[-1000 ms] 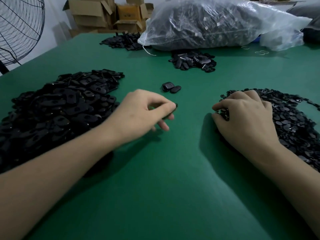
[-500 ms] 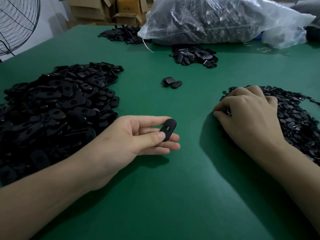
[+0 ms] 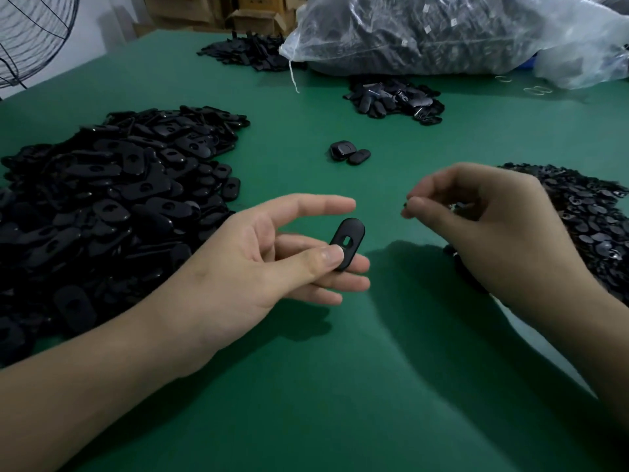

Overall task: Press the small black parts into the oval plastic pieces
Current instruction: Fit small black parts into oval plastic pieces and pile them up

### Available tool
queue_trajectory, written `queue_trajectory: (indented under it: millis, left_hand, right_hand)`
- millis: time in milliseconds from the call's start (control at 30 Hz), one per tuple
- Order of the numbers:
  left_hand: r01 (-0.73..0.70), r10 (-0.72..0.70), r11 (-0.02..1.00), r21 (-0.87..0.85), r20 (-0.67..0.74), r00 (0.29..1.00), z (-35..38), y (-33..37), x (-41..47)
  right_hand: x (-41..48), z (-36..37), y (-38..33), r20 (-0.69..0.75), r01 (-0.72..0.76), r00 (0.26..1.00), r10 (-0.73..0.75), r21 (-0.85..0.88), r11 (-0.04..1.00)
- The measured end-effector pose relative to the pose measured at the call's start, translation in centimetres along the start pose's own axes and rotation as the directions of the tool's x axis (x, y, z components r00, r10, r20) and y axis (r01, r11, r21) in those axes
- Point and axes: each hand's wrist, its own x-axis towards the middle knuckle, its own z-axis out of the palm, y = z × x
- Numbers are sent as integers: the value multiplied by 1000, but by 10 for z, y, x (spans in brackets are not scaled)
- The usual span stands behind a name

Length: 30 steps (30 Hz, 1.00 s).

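My left hand holds one black oval plastic piece between thumb and fingers, palm up, its slotted face toward me. My right hand hovers just right of it, thumb and forefinger pinched on a tiny black part that barely shows. A big heap of oval pieces lies to the left. A heap of small black parts lies at the right, partly behind my right hand.
Two black pieces lie alone mid-table on the green mat. A smaller pile and a far pile sit near a full clear plastic bag. Cardboard boxes stand behind; a fan at far left.
My right hand lifted off the small-parts heap and moved left toward the oval piece with its fingertips pinched. My left hand turned palm up with the oval piece and raised it slightly.
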Motion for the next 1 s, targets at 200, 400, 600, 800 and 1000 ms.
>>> queue_trajectory:
  millis: [200, 400, 600, 800, 1000]
  left_hand:
    - [-76, 102, 976, 205, -116, 988, 5, -14, -1]
    - [-147, 199, 948, 281, -167, 966, 3, -15, -2]
    - [-176, 249, 914, 367, -163, 955, 3, -14, -2]
    - [-199, 282, 902, 384, -175, 943, 3, -12, -3]
    - [-210, 308, 888, 410, -191, 932, 2, -13, -3]
  right_hand:
    - [-16, 21, -17, 297, -294, 945, 135, 595, 748]
    - [-19, 25, -19, 385, -385, 910, 155, 645, 660]
    - [-20, 27, -24, 390, -393, 906, 164, 633, 667]
    - [-24, 30, -29, 370, -367, 917, 148, 639, 676]
    - [-24, 28, -30, 375, -343, 922, 97, 675, 653]
